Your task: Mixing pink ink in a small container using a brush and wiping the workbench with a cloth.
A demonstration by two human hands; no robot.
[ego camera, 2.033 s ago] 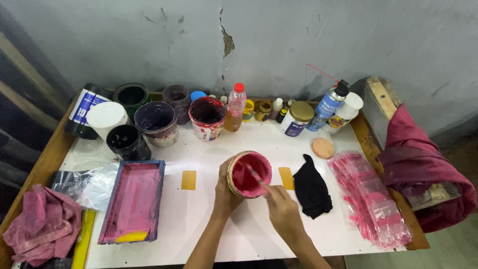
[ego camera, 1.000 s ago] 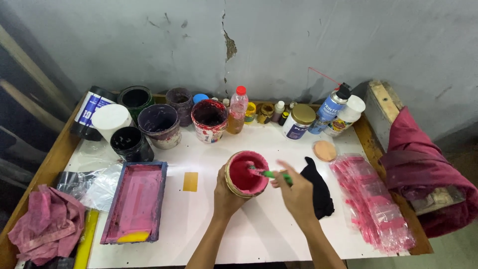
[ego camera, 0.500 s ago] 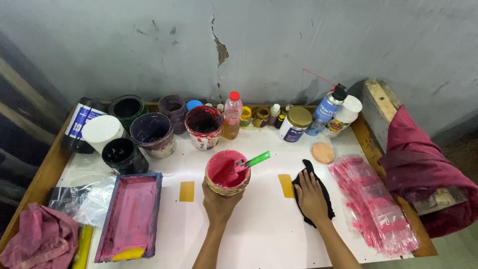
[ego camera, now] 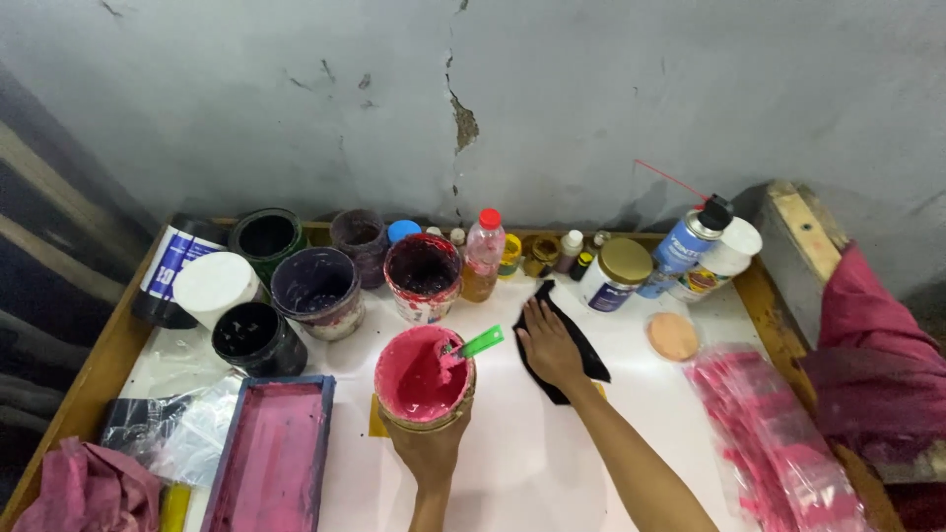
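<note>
Head view: the left hand (ego camera: 431, 448) cups a round tub of pink paint (ego camera: 424, 378) from below, its grip closed around the tub's underside, holding it just above the near middle of the white worktop (ego camera: 512, 463). A green stirrer (ego camera: 477, 345) leans in the paint, its handle poking out over the right rim. The right hand (ego camera: 548, 345) lies flat, fingers spread and holding nothing, on a black cloth (ego camera: 583, 355) just right of the tub. The work in hand looks like a pause in mixing the pink paint while that hand wipes on the cloth. Far along the wall stand a row of paint pots (ego camera: 317, 286) and bottles (ego camera: 483, 254); a pink-stained tray (ego camera: 273, 455) sits near left.
</note>
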